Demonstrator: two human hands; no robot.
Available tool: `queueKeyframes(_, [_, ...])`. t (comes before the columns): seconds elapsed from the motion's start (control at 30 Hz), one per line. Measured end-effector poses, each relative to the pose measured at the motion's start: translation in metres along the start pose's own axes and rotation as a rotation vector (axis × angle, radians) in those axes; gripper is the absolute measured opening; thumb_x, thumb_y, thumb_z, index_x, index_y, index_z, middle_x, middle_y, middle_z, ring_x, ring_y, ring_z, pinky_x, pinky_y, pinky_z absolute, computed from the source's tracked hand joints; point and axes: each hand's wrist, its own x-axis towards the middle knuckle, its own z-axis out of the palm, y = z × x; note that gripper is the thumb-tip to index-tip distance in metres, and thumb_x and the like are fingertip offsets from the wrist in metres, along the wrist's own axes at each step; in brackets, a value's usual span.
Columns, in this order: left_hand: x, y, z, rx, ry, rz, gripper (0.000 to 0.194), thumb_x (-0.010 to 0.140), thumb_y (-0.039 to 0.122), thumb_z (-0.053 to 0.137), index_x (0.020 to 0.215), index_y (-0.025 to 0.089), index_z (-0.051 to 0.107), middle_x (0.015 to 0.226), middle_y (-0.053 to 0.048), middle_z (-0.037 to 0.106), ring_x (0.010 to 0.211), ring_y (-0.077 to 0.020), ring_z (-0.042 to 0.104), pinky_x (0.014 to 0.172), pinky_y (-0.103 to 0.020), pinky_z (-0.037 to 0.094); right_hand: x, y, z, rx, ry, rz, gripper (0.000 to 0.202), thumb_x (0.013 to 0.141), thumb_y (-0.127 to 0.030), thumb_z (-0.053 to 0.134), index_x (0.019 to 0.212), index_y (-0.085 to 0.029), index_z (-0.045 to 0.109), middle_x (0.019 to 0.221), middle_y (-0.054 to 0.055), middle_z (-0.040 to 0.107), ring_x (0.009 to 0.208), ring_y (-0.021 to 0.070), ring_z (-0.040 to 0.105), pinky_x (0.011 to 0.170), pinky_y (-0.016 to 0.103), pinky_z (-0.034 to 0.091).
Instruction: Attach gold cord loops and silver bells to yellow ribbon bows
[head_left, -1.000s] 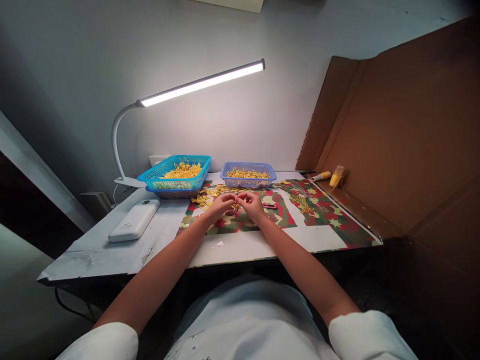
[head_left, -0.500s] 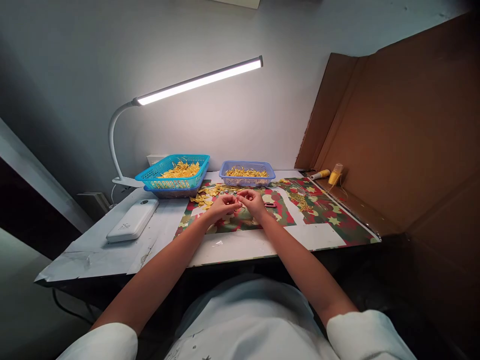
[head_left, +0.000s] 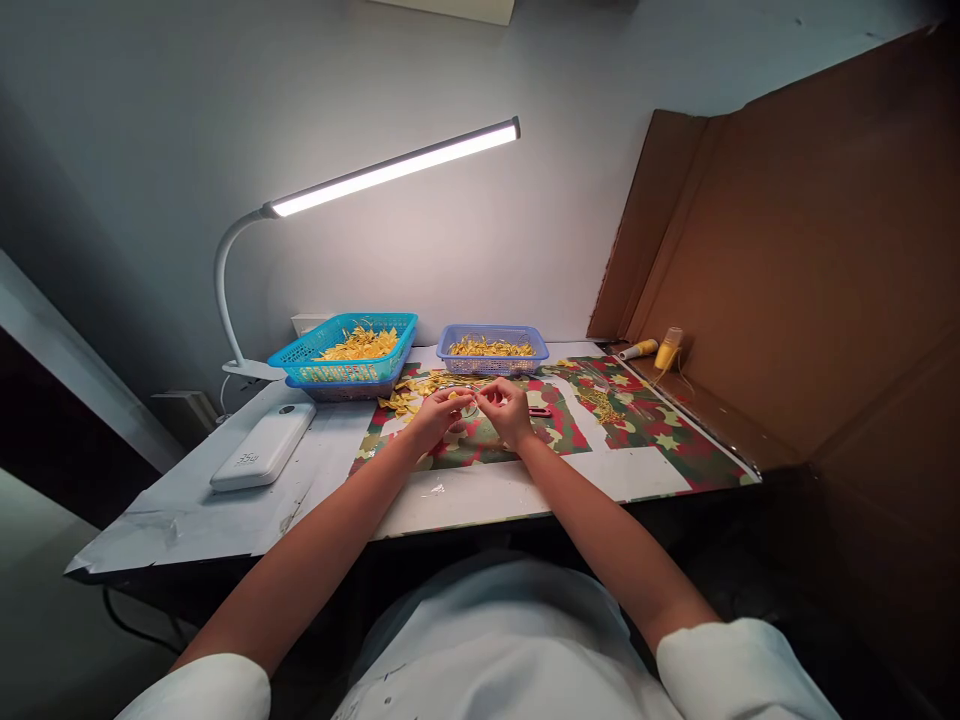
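Observation:
Over the patterned mat (head_left: pixel 637 400), my left hand (head_left: pixel 438 415) is closed with thumb and fingertips around a small yellow piece, perhaps a ribbon bow. My right hand (head_left: pixel 508 411) pinches right beside it, fingertips nearly touching the left ones. What it grips is too small to name; a thin loop of cord shows between the hands. Yellow bows (head_left: pixel 400 402) lie just behind my left hand. A red tool (head_left: pixel 539 411) rests to the right of my right hand. Behind the hands stands a purple basket (head_left: pixel 493 364) of gold cords.
A turquoise basket (head_left: pixel 341 370) of yellow bows sits in another basket at the back left. Nearer are a white power bank (head_left: pixel 262 450) and the lamp (head_left: pixel 397 168) base. Gold cords (head_left: pixel 602 405), a yellow bottle (head_left: pixel 668 348) and tall cardboard (head_left: pixel 795 260) are at the right.
The fingers of my left hand have straightened somewhat, and the yellow piece and cord loop show more clearly between the hands. The camera view has shifted slightly.

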Motion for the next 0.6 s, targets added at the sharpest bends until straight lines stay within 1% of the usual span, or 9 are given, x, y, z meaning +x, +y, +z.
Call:
queueKeyframes(0.07, [0.001,0.001,0.001,-0.049,0.043,-0.023,0.03,0.054,0.034,0.083,0.076,0.017,0.072,0.071,0.001,0.062,0.054,-0.0071,0.049,0.048,-0.02,0.038,0.0,0.0,0.0,-0.022,0.005,-0.017,0.014,0.072,-0.028,0.061,0.061,-0.021,0.057,0.065,0.0,0.057,0.062,0.0139,0.047,0.061,0.028,0.04])
queueKeyframes(0.13, [0.002,0.001,0.001,-0.055,0.085,-0.022,0.029,0.054,0.033,0.083,0.076,0.017,0.074,0.078,-0.002,0.066,0.061,-0.0083,0.053,0.05,-0.019,0.039,0.0,-0.001,-0.001,-0.049,0.009,-0.039,0.014,0.073,-0.026,0.06,0.061,-0.021,0.057,0.064,-0.001,0.055,0.062,0.014,0.047,0.063,0.028,0.04])
queueKeyframes(0.2, [0.002,0.0,0.001,-0.035,0.104,-0.011,0.029,0.054,0.034,0.083,0.077,0.017,0.075,0.082,-0.003,0.069,0.061,-0.0081,0.052,0.05,-0.019,0.037,0.001,-0.002,-0.002,-0.074,0.01,-0.077,0.013,0.072,-0.024,0.06,0.06,-0.021,0.057,0.063,-0.001,0.054,0.062,0.0139,0.046,0.064,0.029,0.04])
queueKeyframes(0.27, [0.002,-0.001,0.001,0.016,0.102,0.011,0.029,0.055,0.035,0.082,0.078,0.018,0.077,0.08,-0.003,0.07,0.058,-0.0079,0.05,0.05,-0.02,0.036,0.001,-0.003,-0.004,-0.106,0.008,-0.117,0.012,0.072,-0.021,0.06,0.06,-0.021,0.058,0.062,-0.001,0.054,0.062,0.014,0.047,0.065,0.029,0.04])
queueKeyframes(0.37, [0.002,-0.002,-0.002,0.172,0.089,0.136,0.024,0.057,0.034,0.081,0.076,0.019,0.078,0.077,-0.004,0.072,0.064,-0.0119,0.055,0.059,-0.023,0.042,0.004,-0.004,-0.008,-0.153,-0.043,-0.119,0.012,0.071,-0.021,0.061,0.059,-0.021,0.058,0.063,0.0,0.055,0.064,0.0147,0.048,0.066,0.029,0.04])
queueKeyframes(0.47, [0.002,-0.002,-0.003,0.356,0.076,0.296,0.019,0.061,0.033,0.079,0.075,0.02,0.078,0.079,-0.005,0.072,0.075,-0.0172,0.06,0.069,-0.028,0.045,0.007,-0.004,-0.011,-0.1,-0.136,-0.046,0.012,0.07,-0.023,0.062,0.059,-0.02,0.058,0.065,0.0,0.058,0.062,0.0139,0.049,0.061,0.028,0.04])
queueKeyframes(0.6, [0.0,-0.003,-0.002,0.533,0.096,0.439,0.018,0.067,0.034,0.075,0.078,0.021,0.079,0.075,-0.004,0.068,0.069,-0.0171,0.057,0.064,-0.028,0.043,0.012,-0.001,-0.017,0.011,-0.196,0.067,0.016,0.07,-0.031,0.062,0.059,-0.02,0.058,0.066,0.001,0.06,0.059,0.0126,0.047,0.056,0.026,0.039])
